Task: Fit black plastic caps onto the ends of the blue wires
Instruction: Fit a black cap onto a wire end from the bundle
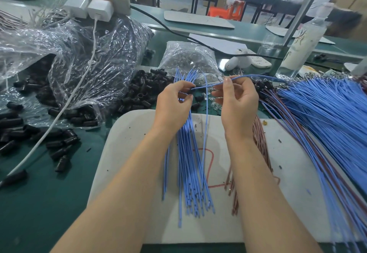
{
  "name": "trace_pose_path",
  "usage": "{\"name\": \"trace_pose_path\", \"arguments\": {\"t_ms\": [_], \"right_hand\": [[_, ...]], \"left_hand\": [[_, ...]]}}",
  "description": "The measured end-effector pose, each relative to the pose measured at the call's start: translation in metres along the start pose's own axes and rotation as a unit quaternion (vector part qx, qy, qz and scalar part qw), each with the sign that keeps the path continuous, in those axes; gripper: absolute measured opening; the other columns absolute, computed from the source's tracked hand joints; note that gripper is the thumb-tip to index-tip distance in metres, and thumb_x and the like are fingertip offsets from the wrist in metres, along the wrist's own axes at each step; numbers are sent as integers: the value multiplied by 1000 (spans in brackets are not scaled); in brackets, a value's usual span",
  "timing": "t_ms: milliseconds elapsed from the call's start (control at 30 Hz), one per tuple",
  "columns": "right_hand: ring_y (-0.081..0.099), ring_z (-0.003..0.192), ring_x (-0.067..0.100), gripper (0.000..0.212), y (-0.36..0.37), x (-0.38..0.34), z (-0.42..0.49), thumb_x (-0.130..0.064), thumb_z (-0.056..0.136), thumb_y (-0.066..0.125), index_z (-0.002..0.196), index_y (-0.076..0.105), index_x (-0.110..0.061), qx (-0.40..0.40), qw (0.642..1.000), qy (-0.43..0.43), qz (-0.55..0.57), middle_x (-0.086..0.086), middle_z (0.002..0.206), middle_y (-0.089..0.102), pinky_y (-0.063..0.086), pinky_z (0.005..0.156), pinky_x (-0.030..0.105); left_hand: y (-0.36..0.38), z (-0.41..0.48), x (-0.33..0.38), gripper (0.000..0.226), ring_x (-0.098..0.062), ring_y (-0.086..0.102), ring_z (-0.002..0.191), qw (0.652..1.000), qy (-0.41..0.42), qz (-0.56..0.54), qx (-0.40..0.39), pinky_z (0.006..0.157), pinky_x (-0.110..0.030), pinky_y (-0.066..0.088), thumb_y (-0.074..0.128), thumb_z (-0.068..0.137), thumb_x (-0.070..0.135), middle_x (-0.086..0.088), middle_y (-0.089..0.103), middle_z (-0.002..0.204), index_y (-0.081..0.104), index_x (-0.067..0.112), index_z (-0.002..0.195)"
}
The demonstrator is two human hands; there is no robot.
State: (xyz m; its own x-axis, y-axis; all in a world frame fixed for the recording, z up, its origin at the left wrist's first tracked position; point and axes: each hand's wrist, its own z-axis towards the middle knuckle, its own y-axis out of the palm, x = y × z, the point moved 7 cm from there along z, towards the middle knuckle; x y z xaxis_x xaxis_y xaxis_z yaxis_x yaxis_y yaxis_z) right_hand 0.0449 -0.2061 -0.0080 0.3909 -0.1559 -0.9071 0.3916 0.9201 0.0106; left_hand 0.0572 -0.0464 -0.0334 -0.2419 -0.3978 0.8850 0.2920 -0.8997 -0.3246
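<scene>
My left hand (174, 103) pinches a small black cap (192, 90) and also holds a bundle of blue wires (190, 165) that hangs down over the white board (127, 139). My right hand (237, 101) pinches one blue wire (210, 86) whose end meets the cap. Loose black caps (145, 91) lie in a heap to the left. A large fan of blue wires (325, 109) with capped ends lies at the right.
A clear plastic bag (85, 54) spills black caps at left. A white charger cable (65, 103) crosses it. A small bag of metal terminals (188, 57) sits behind my hands. Brown wires (260, 139) lie under my right wrist; a bottle (301, 44) stands at right.
</scene>
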Motion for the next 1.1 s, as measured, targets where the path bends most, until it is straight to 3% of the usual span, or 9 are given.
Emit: {"name": "trace_pose_path", "arguments": {"t_ms": [133,267,433,667,800,900,1000,1100], "right_hand": [[65,61,9,14,-5,2,2,-13,95,54,82,55,-18,17,1000,10,4,5,77,67,52,60,23],[65,62,9,17,-1,2,2,-13,95,55,80,56,-21,-3,1000,15,8,3,76,67,50,59,20],[63,59,6,17,1,7,4,-11,94,55,80,58,-18,-17,998,47,29,2,73,66,48,56,18],[56,58,4,17,6,15,3,-11,92,59,77,59,-17,-40,988,119,89,1,74,62,47,56,19],[61,68,8,16,12,13,-1,-11,90,61,77,62,-20,-82,991,103,30,0,76,64,52,64,25],[63,77,11,15,19,8,-5,-10,89,62,84,63,-25,-108,992,71,0,-1,82,66,55,77,34],[62,82,9,15,20,8,-6,-24,95,56,106,58,-35,-98,986,97,97,-6,92,64,54,77,29],[61,82,6,21,18,8,-6,-31,102,42,107,61,-37,-88,978,131,138,-10,96,66,51,75,25]], "left_hand": [[2,-1,2,27,4,54,82,999,10,32,-10,77,-10,43,56,90,7,3,62,105,67,23,108],[5,-2,5,29,-10,55,93,998,20,56,-23,88,-24,45,56,91,9,3,56,105,66,22,115],[8,-7,17,26,-16,55,102,991,80,99,-36,91,-25,42,59,91,11,4,58,103,66,15,116],[3,-11,30,20,-19,56,94,989,125,83,-17,89,-31,45,61,90,12,2,60,94,68,9,108],[5,-12,28,20,-21,57,94,987,124,104,-20,91,-41,44,61,90,15,-3,65,97,68,13,109],[5,-12,30,19,-22,58,93,985,136,102,-18,89,-42,44,61,90,15,-2,66,95,68,13,107],[4,-14,34,18,-20,57,92,985,144,99,-6,90,-37,44,62,89,12,4,63,92,69,12,105],[2,-15,37,18,-21,57,93,983,156,102,7,89,-35,43,61,89,12,0,65,93,69,10,105]]}}
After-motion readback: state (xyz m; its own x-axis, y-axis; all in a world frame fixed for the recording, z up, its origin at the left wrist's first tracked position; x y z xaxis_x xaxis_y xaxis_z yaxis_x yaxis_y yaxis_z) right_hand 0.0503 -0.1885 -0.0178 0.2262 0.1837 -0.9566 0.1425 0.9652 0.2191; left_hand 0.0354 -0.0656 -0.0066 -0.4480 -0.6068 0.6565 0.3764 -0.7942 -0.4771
